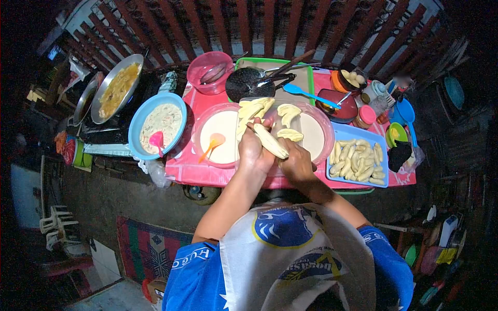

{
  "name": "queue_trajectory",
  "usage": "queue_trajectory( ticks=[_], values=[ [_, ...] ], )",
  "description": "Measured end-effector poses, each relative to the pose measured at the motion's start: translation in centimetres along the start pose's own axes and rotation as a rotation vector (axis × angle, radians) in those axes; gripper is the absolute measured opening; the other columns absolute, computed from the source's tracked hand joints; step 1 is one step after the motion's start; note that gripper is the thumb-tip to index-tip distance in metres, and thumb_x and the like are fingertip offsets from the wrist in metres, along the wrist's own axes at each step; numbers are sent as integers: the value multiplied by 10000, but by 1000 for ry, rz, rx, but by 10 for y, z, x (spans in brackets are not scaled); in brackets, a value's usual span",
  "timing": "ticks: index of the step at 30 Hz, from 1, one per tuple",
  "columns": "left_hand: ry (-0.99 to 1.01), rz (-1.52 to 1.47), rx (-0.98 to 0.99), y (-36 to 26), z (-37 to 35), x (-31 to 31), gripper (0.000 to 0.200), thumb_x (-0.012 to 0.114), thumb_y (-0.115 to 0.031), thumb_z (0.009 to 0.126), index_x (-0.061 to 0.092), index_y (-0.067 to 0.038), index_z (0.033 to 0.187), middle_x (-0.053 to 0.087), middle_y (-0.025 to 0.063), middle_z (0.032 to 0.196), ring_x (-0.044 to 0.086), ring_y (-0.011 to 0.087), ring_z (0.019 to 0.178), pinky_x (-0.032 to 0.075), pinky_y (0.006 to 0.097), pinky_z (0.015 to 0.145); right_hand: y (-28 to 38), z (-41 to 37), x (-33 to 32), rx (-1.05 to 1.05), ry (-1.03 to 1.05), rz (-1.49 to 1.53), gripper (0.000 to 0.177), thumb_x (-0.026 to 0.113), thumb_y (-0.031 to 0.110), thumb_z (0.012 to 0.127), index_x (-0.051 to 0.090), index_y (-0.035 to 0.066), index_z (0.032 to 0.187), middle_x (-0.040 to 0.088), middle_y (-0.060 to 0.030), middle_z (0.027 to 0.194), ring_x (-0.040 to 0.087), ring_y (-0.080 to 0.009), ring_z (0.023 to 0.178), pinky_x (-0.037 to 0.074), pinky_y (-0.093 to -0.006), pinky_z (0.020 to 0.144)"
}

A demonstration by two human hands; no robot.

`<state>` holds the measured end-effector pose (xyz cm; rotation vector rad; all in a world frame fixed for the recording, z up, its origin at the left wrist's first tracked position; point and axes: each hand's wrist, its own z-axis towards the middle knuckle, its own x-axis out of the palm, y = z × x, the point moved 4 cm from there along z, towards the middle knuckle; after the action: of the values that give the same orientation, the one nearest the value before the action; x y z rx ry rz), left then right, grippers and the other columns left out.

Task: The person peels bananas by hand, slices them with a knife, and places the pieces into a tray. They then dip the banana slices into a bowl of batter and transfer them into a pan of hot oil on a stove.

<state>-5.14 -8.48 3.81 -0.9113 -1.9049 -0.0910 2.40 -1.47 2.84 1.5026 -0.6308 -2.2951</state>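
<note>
My left hand [255,151] is closed around a peeled banana [271,141], which slants down to the right. My right hand [298,160] is curled at the banana's lower end. A small dark end pokes out beside its fingers, but what it grips is hidden. Just beyond my hands, banana pieces sliced into fans [254,110] lie on a clear tray [296,122] resting across two basins. The left pink basin [197,136] holds pale batter and an orange ladle [213,142]; the right pink basin [330,136] also holds pale batter. Peeled bananas [358,161] fill a light blue tray [358,128].
On the left, a blue basin [133,127] holds a speckled mixture with a pink ladle [157,139]. A wok [122,85] of frying food sits on the stove. A black pan [243,85], blue spatula [311,96] and red bowl [340,98] stand behind. Wooden slats [270,28] border the table.
</note>
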Motion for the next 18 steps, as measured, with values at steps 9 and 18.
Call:
queue_trajectory(
  ticks=[9,18],
  values=[
    [118,1,-74,-2,8,-5,246,289,-270,906,404,-76,1006,490,61,904,482,183,849,401,326,811,5,12,-14,-14,17,-333,144,522,98,696,467,65,825,500,-107,706,536,-282,683,433,-381,580],
    [312,90,-506,17,6,-25,276,350,-256,892,428,-23,1020,523,114,872,509,206,745,436,295,609,-19,26,-48,-189,91,-748,371,525,164,665,481,73,1022,504,-58,778,528,-191,738,415,-314,619]
  ],
)
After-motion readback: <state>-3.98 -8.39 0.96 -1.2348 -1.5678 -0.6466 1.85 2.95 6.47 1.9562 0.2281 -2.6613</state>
